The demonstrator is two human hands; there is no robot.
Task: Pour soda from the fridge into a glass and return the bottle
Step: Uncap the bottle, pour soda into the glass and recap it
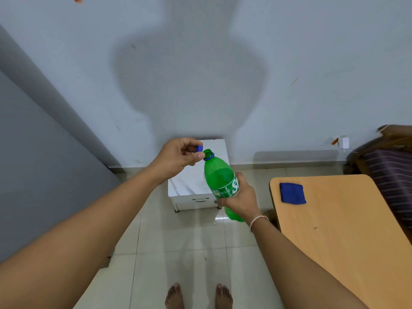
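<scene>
1. The right hand (239, 198) is wrapped around the label part of the green plastic soda bottle (219, 181), holding it in the air, tilted with its neck to the left.
2. The bottle mouth is uncovered.
3. The left hand (178, 159) pinches the small blue plastic cap (199, 148) between thumb and fingers, just beside the mouth.
4. Behind the bottle stands a white small cabinet (191, 188) on the tiled floor.
5. On the right, a blue folded cloth (292, 193) lies on the wooden table (338, 230).

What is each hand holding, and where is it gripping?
Right hand grips the green bottle around its labelled middle; left hand pinches the blue cap by its sides.
</scene>
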